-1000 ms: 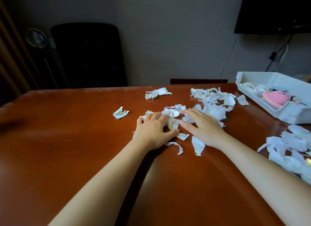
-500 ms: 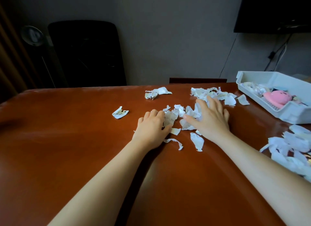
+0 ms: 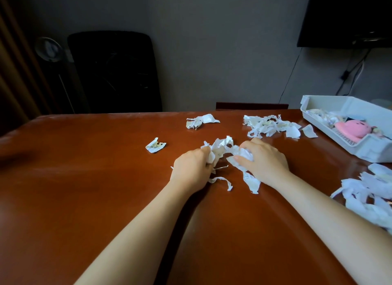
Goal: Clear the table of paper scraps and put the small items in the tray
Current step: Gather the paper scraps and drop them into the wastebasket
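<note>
A bunch of white paper scraps (image 3: 224, 147) is gathered between my two hands at the middle of the brown table (image 3: 84, 189). My left hand (image 3: 192, 170) curls its fingers round the left side of the bunch. My right hand (image 3: 265, 159) grips the right side with bent fingers. Two loose strips (image 3: 251, 181) lie just below my hands. A white tray (image 3: 369, 149) stands at the right with a pink item (image 3: 352, 128) and some scraps inside.
More scraps lie in a heap (image 3: 269, 125) behind my right hand, a pair (image 3: 200, 121) at the far middle, one piece (image 3: 155, 145) to the left, and a pile (image 3: 373, 195) at the right edge. A dark chair (image 3: 114, 72) stands beyond the table.
My right hand has pulled back from the far heap, dragging scraps toward my left hand. Both hands have gone from flat on the table to curled round the gathered bunch.
</note>
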Motion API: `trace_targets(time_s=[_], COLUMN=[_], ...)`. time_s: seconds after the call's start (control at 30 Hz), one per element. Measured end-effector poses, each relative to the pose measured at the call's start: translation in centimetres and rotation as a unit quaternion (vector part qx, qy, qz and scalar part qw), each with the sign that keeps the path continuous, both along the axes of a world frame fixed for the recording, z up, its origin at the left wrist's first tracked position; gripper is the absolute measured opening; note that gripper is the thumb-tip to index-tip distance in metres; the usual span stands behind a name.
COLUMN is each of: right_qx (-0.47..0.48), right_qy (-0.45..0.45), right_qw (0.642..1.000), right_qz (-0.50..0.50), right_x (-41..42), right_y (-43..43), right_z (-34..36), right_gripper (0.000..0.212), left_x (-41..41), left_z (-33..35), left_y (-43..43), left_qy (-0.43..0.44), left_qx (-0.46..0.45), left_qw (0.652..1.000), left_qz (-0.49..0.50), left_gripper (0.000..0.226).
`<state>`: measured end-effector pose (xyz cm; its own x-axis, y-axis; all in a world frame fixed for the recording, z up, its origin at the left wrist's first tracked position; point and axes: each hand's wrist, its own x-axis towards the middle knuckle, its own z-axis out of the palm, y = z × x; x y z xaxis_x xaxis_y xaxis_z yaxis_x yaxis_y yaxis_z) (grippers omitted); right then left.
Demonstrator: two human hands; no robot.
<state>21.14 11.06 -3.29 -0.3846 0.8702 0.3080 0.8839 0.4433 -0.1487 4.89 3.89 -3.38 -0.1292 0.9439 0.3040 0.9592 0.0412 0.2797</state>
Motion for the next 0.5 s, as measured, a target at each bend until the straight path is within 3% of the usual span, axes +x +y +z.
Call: trace_targets(time_s=[0.3,0.4,0.5], right_qx=[0.022,0.016,-0.009], right_qy=[0.023,0.035,0.118], right_qw=[0.999,0.999,0.992], right_qz=[0.034,0.037,0.049], right_x=[-0.03,0.11,0.28], right_y=[-0.14,-0.18,-0.15], right_z=[0.11,0.08,0.07], right_gripper=[0.027,0.024,0.023], left_x=[-0.12,-0.3,-0.61], left_z=[-0.02,-0.14,-0.35], left_y=[-0.07,0.17,0.13], left_qy=[0.02,-0.019,-0.106], left_qx=[-0.001,0.002,0.029], left_qw=[1.0,1.0,0.994], left_qz=[0.004,-0.001,-0.012], left_gripper=[0.019,0.023,0.032])
